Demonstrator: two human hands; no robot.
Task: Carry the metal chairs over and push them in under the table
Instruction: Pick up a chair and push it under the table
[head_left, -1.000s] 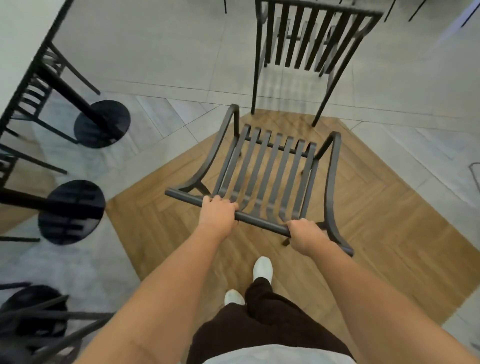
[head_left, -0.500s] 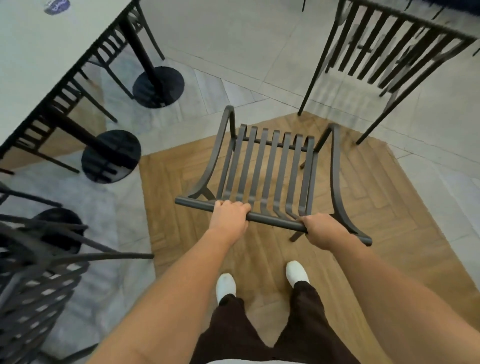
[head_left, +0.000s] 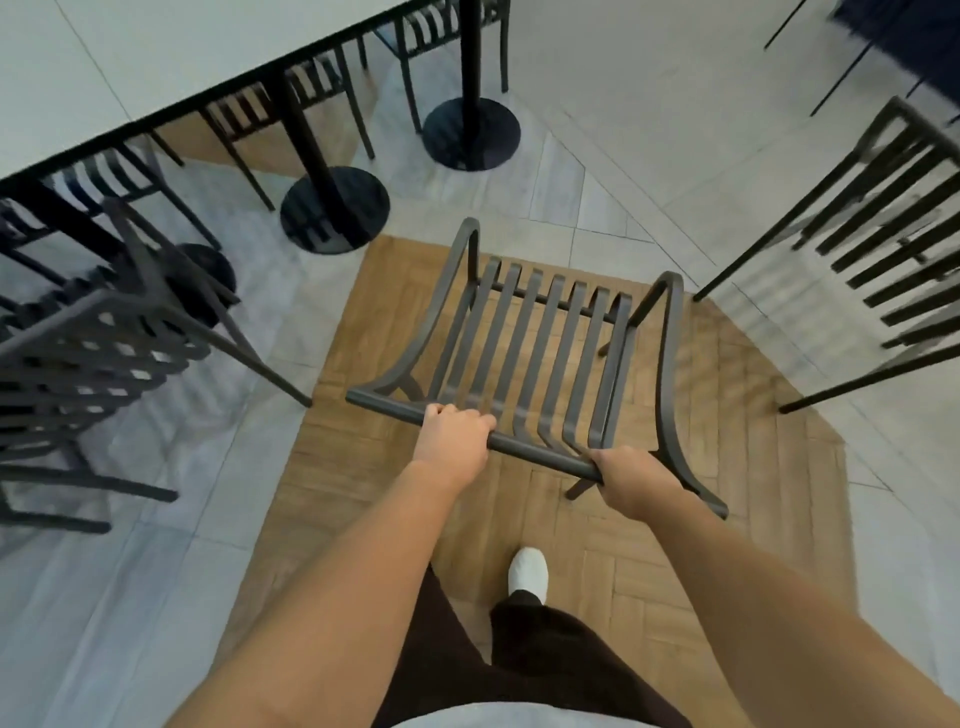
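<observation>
Two hands: left hand (head_left: 453, 435) and right hand (head_left: 631, 480) both clenched around the top rail of the metal chair (head_left: 535, 343), knuckles up, left near the rail's middle, right toward its right end.
Writing: none readable on chair, table or floor.
Chair position: directly ahead of the person, over the wood-pattern floor patch (head_left: 748, 415); whether feet touch the floor cannot be told.
Chair heading: seat front pointing away from the person; slats running front to back, top rail crosswise.
Table (head_left: 130, 62): upper left, pale top with dark edge, round pedestal bases (head_left: 335, 208) beneath, chairs already tucked under.
Left side: another dark slatted chair (head_left: 98, 343), near the held chair's left arm.
Right side: slatted chair (head_left: 883, 249), legs just beside the wood patch.
Open room: pale tile (head_left: 623, 104) ahead, between pedestal bases and right-hand chair.
</observation>
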